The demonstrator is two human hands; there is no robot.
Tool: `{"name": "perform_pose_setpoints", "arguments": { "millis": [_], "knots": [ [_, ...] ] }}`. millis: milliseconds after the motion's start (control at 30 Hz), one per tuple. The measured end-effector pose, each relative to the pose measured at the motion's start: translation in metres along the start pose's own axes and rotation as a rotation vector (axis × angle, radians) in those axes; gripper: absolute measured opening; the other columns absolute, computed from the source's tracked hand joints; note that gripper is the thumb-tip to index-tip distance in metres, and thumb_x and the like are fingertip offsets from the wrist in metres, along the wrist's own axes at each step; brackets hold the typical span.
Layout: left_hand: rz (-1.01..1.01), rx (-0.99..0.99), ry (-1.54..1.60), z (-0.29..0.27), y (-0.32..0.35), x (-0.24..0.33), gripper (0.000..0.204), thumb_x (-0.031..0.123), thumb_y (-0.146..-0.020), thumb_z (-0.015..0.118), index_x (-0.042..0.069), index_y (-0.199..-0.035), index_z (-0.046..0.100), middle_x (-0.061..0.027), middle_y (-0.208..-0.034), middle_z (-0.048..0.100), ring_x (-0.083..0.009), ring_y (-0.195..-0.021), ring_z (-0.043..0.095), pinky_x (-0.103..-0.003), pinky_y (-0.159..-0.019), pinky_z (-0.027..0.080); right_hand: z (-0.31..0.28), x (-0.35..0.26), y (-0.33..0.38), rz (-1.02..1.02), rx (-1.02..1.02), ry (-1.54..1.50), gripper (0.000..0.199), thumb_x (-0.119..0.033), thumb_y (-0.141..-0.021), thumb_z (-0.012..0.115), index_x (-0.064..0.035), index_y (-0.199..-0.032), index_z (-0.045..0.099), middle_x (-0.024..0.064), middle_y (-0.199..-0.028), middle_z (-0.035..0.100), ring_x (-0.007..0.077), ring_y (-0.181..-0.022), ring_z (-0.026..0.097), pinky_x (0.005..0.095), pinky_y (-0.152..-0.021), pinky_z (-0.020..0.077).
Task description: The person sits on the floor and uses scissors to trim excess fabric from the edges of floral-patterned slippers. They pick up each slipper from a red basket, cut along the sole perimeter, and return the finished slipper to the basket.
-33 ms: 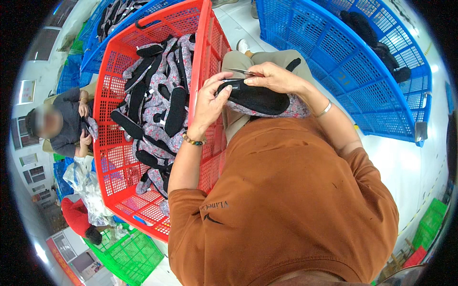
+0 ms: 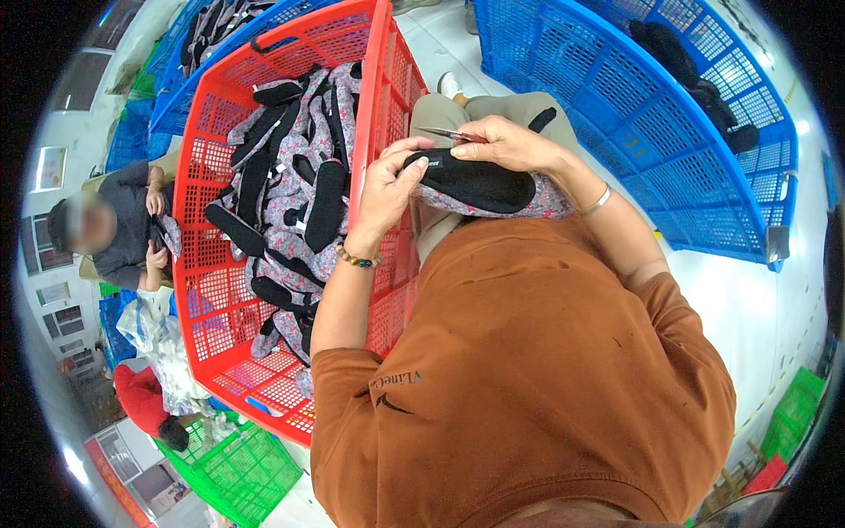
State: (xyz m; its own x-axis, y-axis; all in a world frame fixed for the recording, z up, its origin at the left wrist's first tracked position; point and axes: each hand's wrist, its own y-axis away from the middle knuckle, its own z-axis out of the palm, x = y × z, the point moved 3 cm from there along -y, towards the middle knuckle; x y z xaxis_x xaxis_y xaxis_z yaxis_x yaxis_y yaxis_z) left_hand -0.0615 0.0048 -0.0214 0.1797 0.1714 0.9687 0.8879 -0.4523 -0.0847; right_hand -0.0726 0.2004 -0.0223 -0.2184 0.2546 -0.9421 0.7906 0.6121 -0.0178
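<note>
A slipper [image 2: 480,187] with a black inside and grey-pink flowered fabric lies over my lap, with a small label on its black lining. My left hand [image 2: 392,185] grips the end at its left, thumb pressed on the black lining and fingers around the far side. In my right hand [image 2: 515,145] is a pair of small pointed scissors [image 2: 447,134], blades directed left above the slipper's far edge. The right thumb and fingers also rest against that edge by the label. Whether the blades are apart is hard to see.
Left of me stands a red plastic basket [image 2: 380,106] heaped with similar flowered slippers [image 2: 290,194]. Blue baskets [image 2: 616,114] stand at my right, one with black items inside. Beyond the red basket a co-worker [image 2: 119,229] handles a slipper; another person in red [image 2: 141,396] bends near a green basket [image 2: 246,475].
</note>
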Motion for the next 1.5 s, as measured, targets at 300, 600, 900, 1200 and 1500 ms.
{"name": "perform_pose_setpoints", "arguments": {
  "millis": [300, 600, 900, 1200, 1500],
  "knots": [
    [-0.301, 0.018, 0.441, 0.001, 0.009, -0.033, 0.017, 0.010, -0.085, 0.055, -0.004, -0.092, 0.061, -0.0011, -0.100, 0.053, -0.0071, -0.086, 0.048, -0.021, -0.079, 0.038, 0.010, 0.001, 0.004, -0.140, 0.067, 0.076, 0.023, -0.017, -0.078, 0.067, 0.0006, -0.088, 0.056, 0.0036, -0.078, 0.051, 0.0130, -0.075, 0.048, 0.0270, -0.069, 0.0408],
    [-0.323, 0.001, 0.388, 0.001, 0.011, -0.032, 0.019, 0.009, -0.084, 0.054, -0.006, -0.094, 0.061, -0.0007, -0.099, 0.052, -0.0069, -0.083, 0.048, -0.020, -0.074, 0.038, 0.024, -0.010, 0.011, -0.326, 0.270, 0.354, 0.023, -0.015, -0.071, 0.070, -0.0071, -0.090, 0.059, 0.0071, -0.090, 0.052, 0.0281, -0.073, 0.056, 0.0339, -0.064, 0.0447],
    [-0.276, -0.010, 0.256, 0.001, 0.017, -0.023, 0.021, 0.009, -0.086, 0.053, -0.006, -0.099, 0.059, 0.0005, -0.099, 0.053, -0.0054, -0.083, 0.048, -0.020, -0.075, 0.038, -0.007, -0.005, 0.020, -0.117, 0.648, 0.391, 0.016, -0.014, -0.080, 0.061, 0.0005, -0.082, 0.056, 0.0111, -0.075, 0.053, 0.0241, -0.067, 0.052, 0.0315, -0.061, 0.0416],
    [-0.187, -0.010, 0.153, 0.006, 0.021, -0.007, 0.017, 0.009, -0.086, 0.053, -0.005, -0.089, 0.061, 0.0012, -0.101, 0.050, -0.0052, -0.080, 0.046, -0.019, -0.071, 0.037, 0.021, -0.012, 0.019, -0.209, 0.300, 0.264, 0.020, -0.013, -0.077, 0.066, 0.0031, -0.085, 0.058, 0.0109, -0.081, 0.056, 0.0220, -0.071, 0.055, 0.0287, -0.063, 0.0433],
    [-0.159, 0.021, 0.071, 0.005, 0.024, 0.003, 0.016, 0.009, -0.084, 0.054, -0.006, -0.082, 0.061, -0.0018, -0.098, 0.053, -0.0078, -0.081, 0.047, -0.022, -0.068, 0.037, 0.002, -0.015, 0.016, 0.076, 0.364, -0.581, 0.014, -0.022, -0.090, 0.054, -0.0087, -0.090, 0.058, -0.0090, -0.072, 0.048, -0.0008, -0.060, 0.038, 0.0155, -0.051, 0.0290]
  ]
}}
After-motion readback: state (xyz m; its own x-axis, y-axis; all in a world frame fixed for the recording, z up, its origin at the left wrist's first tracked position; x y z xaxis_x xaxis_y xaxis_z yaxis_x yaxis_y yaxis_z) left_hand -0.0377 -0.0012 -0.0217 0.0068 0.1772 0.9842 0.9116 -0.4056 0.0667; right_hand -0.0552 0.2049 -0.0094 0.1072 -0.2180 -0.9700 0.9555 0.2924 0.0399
